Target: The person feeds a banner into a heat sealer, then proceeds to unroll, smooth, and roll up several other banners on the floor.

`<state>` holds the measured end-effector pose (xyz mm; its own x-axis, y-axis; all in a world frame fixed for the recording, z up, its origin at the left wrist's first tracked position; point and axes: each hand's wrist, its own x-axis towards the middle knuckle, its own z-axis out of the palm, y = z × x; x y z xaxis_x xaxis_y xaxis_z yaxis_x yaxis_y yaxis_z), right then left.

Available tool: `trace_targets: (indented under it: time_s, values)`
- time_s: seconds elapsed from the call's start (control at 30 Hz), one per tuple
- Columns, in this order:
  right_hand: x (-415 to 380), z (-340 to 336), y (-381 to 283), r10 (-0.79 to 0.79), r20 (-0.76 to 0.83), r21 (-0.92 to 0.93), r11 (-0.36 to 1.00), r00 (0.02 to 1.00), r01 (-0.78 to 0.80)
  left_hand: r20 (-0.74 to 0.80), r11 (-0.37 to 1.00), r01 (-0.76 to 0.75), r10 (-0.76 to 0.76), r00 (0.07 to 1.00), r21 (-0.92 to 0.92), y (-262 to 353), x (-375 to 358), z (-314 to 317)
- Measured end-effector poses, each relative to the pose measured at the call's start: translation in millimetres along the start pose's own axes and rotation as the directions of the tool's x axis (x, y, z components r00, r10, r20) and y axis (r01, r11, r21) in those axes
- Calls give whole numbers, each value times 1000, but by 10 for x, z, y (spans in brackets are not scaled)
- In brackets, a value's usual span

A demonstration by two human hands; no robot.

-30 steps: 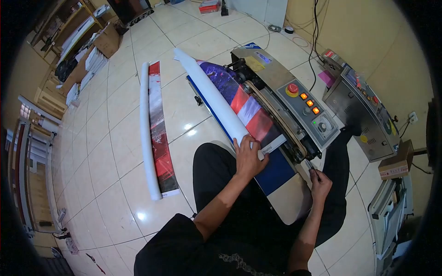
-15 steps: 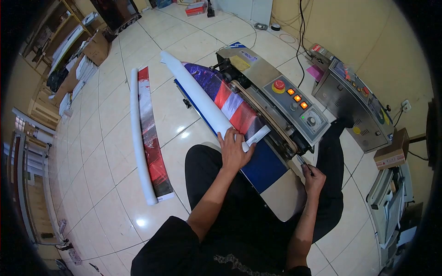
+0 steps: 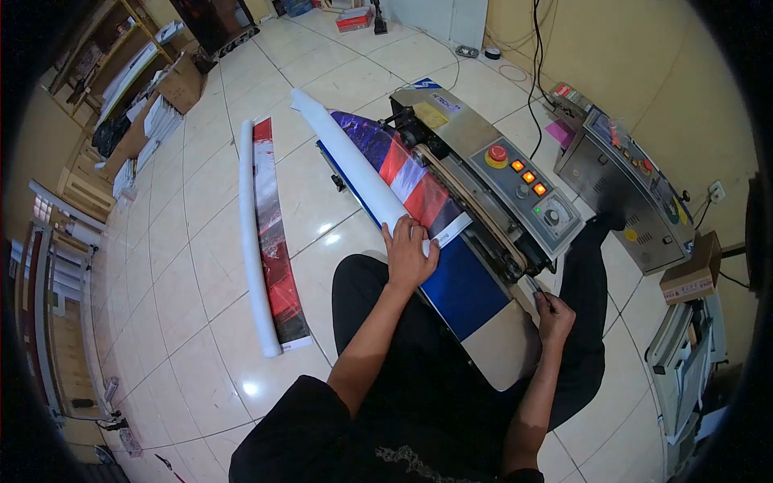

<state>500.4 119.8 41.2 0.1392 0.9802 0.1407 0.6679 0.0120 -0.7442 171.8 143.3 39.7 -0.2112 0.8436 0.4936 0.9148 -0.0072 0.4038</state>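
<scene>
A printed plastic banner, white on its back and part rolled as a long white roll (image 3: 354,165), lies along a sealing machine (image 3: 435,109). Its purple and red printed side (image 3: 403,173) faces up beside the machine's belt (image 3: 467,201). My left hand (image 3: 409,256) grips the near end of the roll, fingers curled over it by the white edge strip (image 3: 451,231). Below that hand is the machine's blue bed (image 3: 471,294). My right hand (image 3: 552,319) is closed around a slim tool with a metal tip (image 3: 533,284), pointing at the near end of the belt.
Another part-rolled banner (image 3: 256,241) lies on the tiled floor to the left. The control panel (image 3: 527,185) has a red knob and lit orange buttons. A second machine (image 3: 624,189) stands by the wall, with a cardboard box (image 3: 691,270) nearby. Shelves (image 3: 113,60) line the far left.
My left hand and the banner's near end have shifted slightly away from me along the machine. My right hand still holds the tool near the belt end. The view has turned a little.
</scene>
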Motion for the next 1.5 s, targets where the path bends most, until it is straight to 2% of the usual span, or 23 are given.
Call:
trace_targets:
  time_s: [0.27, 0.33, 0.37, 0.63, 0.73, 0.83, 1.03, 1.3, 1.5]
  values:
    - [18, 8, -33, 31, 16, 12, 999, 999, -32, 44, 1000, 25, -25, 999, 18, -132, 130, -3]
    - [12, 47, 26, -70, -56, 40, 997, 996, 73, 43, 1000, 19, -20, 999, 21, -157, 151, -8]
    - [14, 46, 37, -70, -58, 40, 997, 996, 72, 29, 1000, 17, -17, 999, 20, -167, 163, -7]
    - [15, 56, 96, -8, -36, 34, 999, 999, 9, -20, 999, -11, 12, 1000, 34, -304, 240, 35]
    - [37, 37, 65, 58, 9, 29, 998, 998, -58, 40, 1000, 20, -21, 999, 24, -351, 298, 22]
    - [27, 35, 27, 7, -22, 53, 999, 1000, -6, 51, 999, 34, -35, 998, 10, -411, 330, 34]
    - [30, 57, 94, 67, -8, 60, 996, 998, -66, 25, 999, 23, -24, 999, 35, -514, 402, 78]
    - [16, 64, 132, 62, -5, 79, 995, 998, -61, -36, 999, -41, 42, 998, 33, -698, 467, 159]
    - [30, 67, 103, 49, -4, 86, 995, 999, -48, -38, 1000, -30, 30, 999, 1, -769, 555, 136]
